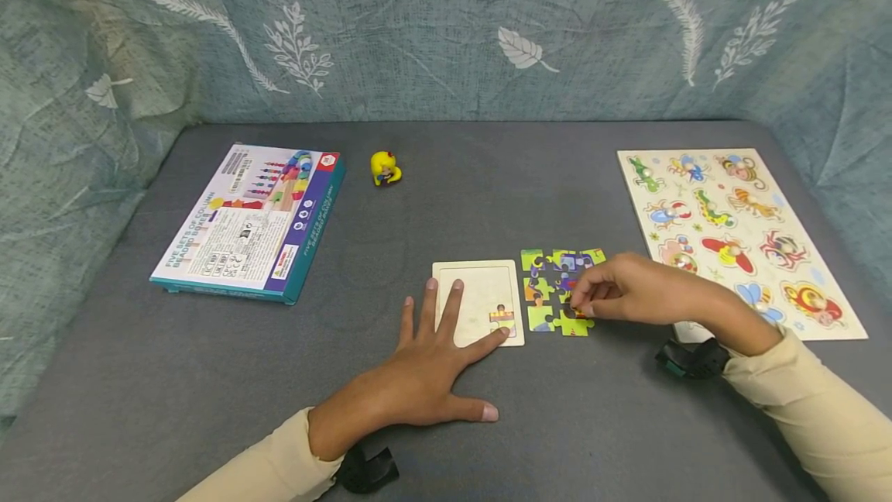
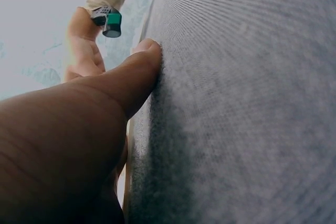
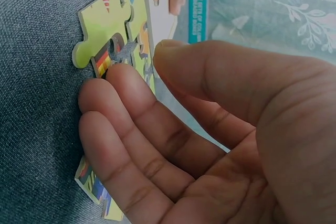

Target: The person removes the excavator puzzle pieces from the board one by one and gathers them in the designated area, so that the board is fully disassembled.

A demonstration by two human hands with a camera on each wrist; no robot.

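A wooden puzzle tray (image 1: pixel 477 277) lies on the table with a jigsaw piece (image 1: pixel 500 316) in its lower right corner. My left hand (image 1: pixel 435 374) rests on the tray with spread, straight fingers, one fingertip touching that corner piece. Right of the tray, several loose green and purple jigsaw pieces (image 1: pixel 540 318) lie grouped. Over their right side, my right hand (image 1: pixel 637 290) pinches with thumb and index finger at a puzzle piece (image 1: pixel 574 310), mostly hidden by the fingertips. In the right wrist view, the other fingers curl beside a green piece (image 3: pixel 102 27).
A wooden insect puzzle board (image 1: pixel 725 227) lies at the right, partly beneath my right forearm. To the left is a bead-set box (image 1: pixel 244 223). A small yellow-haired toy figure (image 1: pixel 385 168) sits behind. Patterned blue-green cloth (image 1: pixel 432 37) rises behind the table.
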